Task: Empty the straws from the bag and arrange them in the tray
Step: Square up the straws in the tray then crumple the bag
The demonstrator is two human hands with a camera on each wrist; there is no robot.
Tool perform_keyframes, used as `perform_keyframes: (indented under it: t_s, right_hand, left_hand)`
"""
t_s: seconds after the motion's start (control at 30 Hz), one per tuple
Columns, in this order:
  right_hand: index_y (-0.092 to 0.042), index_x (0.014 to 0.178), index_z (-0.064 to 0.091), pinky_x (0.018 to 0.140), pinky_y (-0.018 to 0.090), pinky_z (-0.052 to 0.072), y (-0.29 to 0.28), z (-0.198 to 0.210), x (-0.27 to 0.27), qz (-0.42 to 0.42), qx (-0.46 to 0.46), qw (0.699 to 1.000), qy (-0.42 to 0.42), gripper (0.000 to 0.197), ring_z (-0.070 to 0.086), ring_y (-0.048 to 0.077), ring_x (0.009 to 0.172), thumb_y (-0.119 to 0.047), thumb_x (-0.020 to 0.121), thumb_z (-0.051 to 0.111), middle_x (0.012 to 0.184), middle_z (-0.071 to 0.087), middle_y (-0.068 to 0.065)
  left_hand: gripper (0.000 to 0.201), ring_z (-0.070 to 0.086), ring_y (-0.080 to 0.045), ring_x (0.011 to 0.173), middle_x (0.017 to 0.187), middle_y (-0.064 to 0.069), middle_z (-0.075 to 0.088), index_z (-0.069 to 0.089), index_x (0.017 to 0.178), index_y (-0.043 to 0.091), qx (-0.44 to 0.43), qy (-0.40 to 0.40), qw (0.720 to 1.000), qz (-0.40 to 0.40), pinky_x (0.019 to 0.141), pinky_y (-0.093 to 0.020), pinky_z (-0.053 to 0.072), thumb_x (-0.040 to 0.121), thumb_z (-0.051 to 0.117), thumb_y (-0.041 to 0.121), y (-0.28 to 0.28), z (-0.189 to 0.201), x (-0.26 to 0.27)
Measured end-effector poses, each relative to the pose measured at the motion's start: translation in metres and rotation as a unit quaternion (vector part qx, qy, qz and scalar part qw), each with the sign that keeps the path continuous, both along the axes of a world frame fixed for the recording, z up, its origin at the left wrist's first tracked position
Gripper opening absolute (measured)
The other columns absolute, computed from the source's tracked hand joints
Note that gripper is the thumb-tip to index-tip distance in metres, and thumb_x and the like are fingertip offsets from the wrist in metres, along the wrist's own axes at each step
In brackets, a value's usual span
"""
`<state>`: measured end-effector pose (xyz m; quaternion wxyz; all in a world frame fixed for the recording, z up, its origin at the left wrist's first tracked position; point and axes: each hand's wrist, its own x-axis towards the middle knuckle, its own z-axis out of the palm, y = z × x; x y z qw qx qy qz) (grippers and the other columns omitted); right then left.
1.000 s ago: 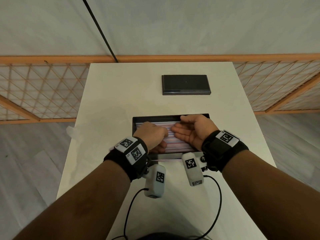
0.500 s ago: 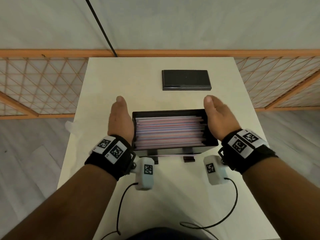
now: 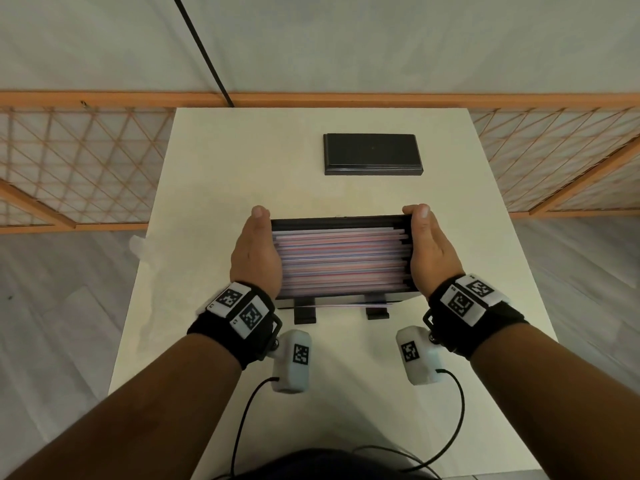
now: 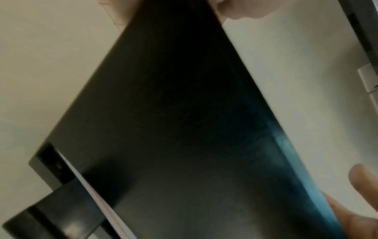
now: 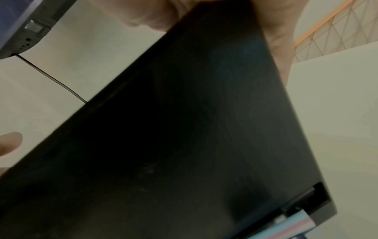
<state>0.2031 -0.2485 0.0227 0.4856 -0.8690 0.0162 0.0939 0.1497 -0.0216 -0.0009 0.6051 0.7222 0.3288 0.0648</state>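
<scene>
The left hand [image 3: 255, 254] and right hand [image 3: 432, 252] grip opposite ends of a black tray [image 3: 337, 222], fingers wrapped underneath. Pink and white straws [image 3: 341, 261] lie lengthwise inside, between the hands. A black lid [image 3: 372, 154] rests on the surface [image 3: 207, 209] beyond them.

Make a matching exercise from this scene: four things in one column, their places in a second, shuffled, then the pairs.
Things:
1. left hand
2. right hand
3. straws
4. black lid

Places:
A. lying side by side inside the tray
B. at the tray's right end
C. flat on the table, beyond the tray
D. at the tray's left end

Pairs: 1-D, 2-B, 3-A, 4-C
</scene>
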Motion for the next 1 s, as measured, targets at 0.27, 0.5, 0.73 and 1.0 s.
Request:
perform_keyframes:
  t_s: [0.27, 0.5, 0.73, 1.0]
  right_hand:
    - [-0.032, 0.146, 0.036, 0.105, 0.027, 0.022, 0.000, -0.005, 0.013, 0.013, -0.053, 0.998, 0.031, 0.064, 0.039, 0.022, 0.137, -0.065, 0.096, 0.015, 0.149, 0.044, 0.000]
    - [-0.021, 0.147, 0.036, 0.110, 0.037, 0.028, 0.001, 0.006, 0.010, -0.001, -0.120, 0.993, 0.011, 0.067, 0.040, 0.027, 0.135, -0.064, 0.095, 0.032, 0.149, 0.042, 0.008]
    - [-0.020, 0.068, 0.053, 0.053, 0.029, 0.045, 0.015, 0.025, -0.056, 0.202, -0.171, 0.933, -0.243, 0.020, 0.050, 0.017, 0.053, -0.036, 0.079, 0.057, 0.058, 0.051, -0.009]
    - [-0.022, 0.117, 0.055, 0.077, 0.032, 0.047, 0.009, -0.040, -0.085, 0.330, -0.435, 0.838, -0.012, 0.034, 0.064, 0.029, 0.096, -0.043, 0.097, 0.038, 0.108, 0.066, 0.002]
  left_hand:
    - [0.071, 0.073, -0.033, 0.082, 0.150, -0.009, 0.044, 0.028, 0.152, 0.038, 0.073, 0.168, 0.980, 0.075, 0.069, -0.049, 0.064, 0.090, 0.057, 0.022, 0.071, -0.023, -0.004]
    - [0.102, 0.044, -0.038, 0.140, 0.156, -0.013, 0.042, 0.020, 0.160, 0.020, 0.209, 0.386, 0.887, -0.144, 0.111, -0.042, 0.042, 0.081, 0.082, 0.037, 0.084, -0.069, -0.042]
    - [0.083, 0.054, -0.034, 0.133, 0.152, -0.011, 0.049, 0.037, 0.154, 0.019, 0.151, 0.345, 0.921, -0.102, 0.112, -0.041, 0.044, 0.081, 0.073, 0.038, 0.088, -0.065, -0.029]
    - [0.039, 0.074, -0.025, 0.069, 0.091, -0.004, 0.071, 0.058, 0.129, 0.016, 0.126, 0.222, 0.967, -0.015, 0.070, -0.040, 0.064, 0.093, 0.058, 0.029, 0.058, -0.022, -0.011]
